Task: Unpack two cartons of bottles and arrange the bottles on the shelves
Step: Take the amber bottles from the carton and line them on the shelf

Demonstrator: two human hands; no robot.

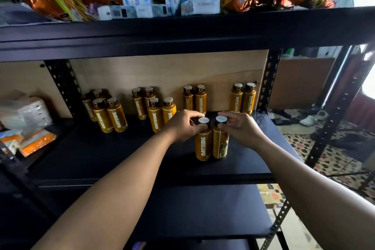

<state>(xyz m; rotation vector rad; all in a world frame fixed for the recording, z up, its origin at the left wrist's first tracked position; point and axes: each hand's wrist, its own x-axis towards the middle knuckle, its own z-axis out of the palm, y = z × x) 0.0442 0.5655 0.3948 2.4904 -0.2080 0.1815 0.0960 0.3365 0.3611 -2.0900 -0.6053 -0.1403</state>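
Observation:
Two brown OATSIDE bottles stand side by side near the front of the black middle shelf [101,154]. My left hand [183,125] grips the cap and neck of the left bottle [203,145]. My right hand [240,126] grips the cap of the right bottle [220,144], whose label faces sideways. Behind them, along the wooden back panel, several more of the same bottles stand in groups: a left cluster [109,113], a middle cluster [155,107], a pair [195,98] and a far-right pair [243,98]. No carton is in view.
The top shelf [182,26] overhangs, loaded with snack bags [60,0] and small white boxes [172,0]. Wrapped packs [24,115] lie on the shelf to the left. Perforated black uprights [271,79] frame the bay. A lower shelf [192,209] and tiled floor with shoes [312,118] lie right.

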